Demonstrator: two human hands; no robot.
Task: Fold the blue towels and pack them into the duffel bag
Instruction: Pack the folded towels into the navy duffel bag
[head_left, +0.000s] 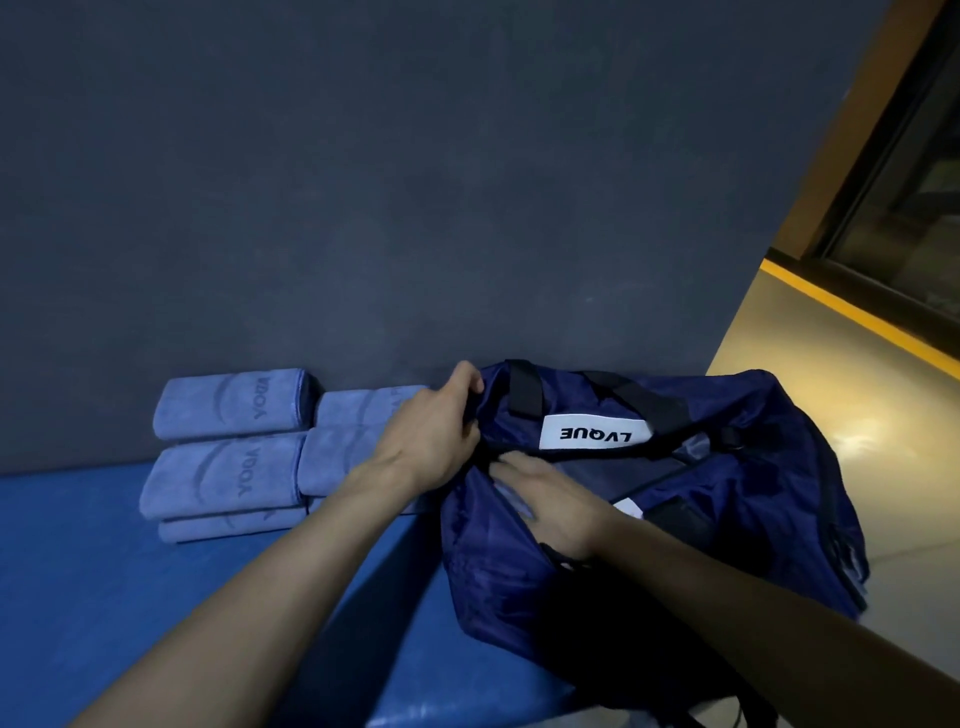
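Your left hand (434, 434) pinches duffel bag (675, 499) far rim at left end; right hand (550, 501) fingers flat at opening. Folded blue towels (234, 452) stacked just left, nearer left hand.

L hand (431, 441) grips duffel bag (675, 509) rim at the bench's (104, 571) R edge; R hand (550, 504) reaches inside; approx 5 folded towels (228, 447) by the back edge.

The duffel bag's white label (594, 432) reads "LVQUE"; the folded blue towels (228, 441) read "YOGA".
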